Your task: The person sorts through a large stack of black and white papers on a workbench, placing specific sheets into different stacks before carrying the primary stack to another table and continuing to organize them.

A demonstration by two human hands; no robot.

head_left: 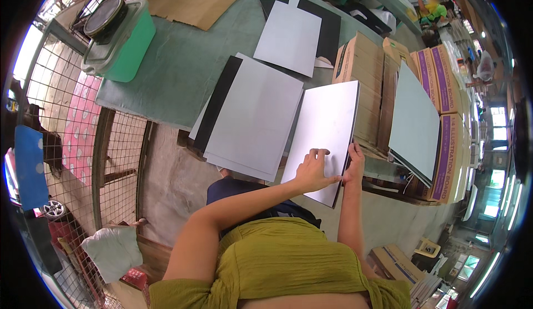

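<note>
The left hand (312, 172) rests, fingers loosely spread, on the near white board (327, 120), apparently steadying it while the right hand (354, 164) grips its right edge, with a white stack (255, 117) just left extending past the green table (183, 59), perhaps for easy reach.

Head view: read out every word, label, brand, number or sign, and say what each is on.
I won't copy wording, but this is where it stands:
Front carton, purple-striped: large, readable lettering along its side.
Rear cartons, purple-striped: similar, smaller lettering.
Floor carton: printing too small to read.
Yellow object: dark mark, too blurred to read.
Held board: no lettering shows.
</note>
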